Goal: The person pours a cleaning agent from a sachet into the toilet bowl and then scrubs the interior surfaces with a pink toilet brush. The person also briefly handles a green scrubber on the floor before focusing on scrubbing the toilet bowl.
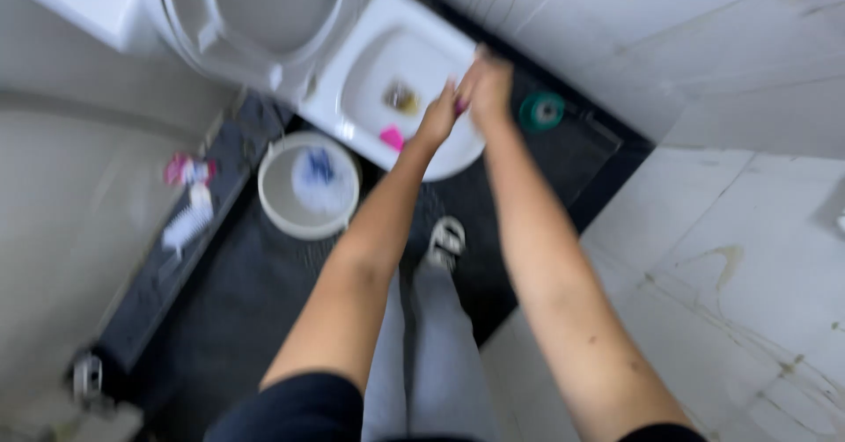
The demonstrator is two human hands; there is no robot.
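Both hands meet over toilet bowl (387, 63): left hand (437, 118) & right hand (489, 90) pinch small pink thing (460, 105) btwn fingertips; blurry.

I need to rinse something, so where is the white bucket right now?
In the head view, the white bucket stands on the dark floor left of the person's left hand, just below the toilet bowl.

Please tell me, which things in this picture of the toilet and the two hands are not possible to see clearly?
Head view, all blurred by motion:
- Left hand and right hand meet over the toilet bowl; a small pink thing shows between them, kind unclear.
- Pink spot and brownish spot in the bowl: cannot tell what.
- Bucket contents: a blue blur.
- Lid cut off by the top edge.
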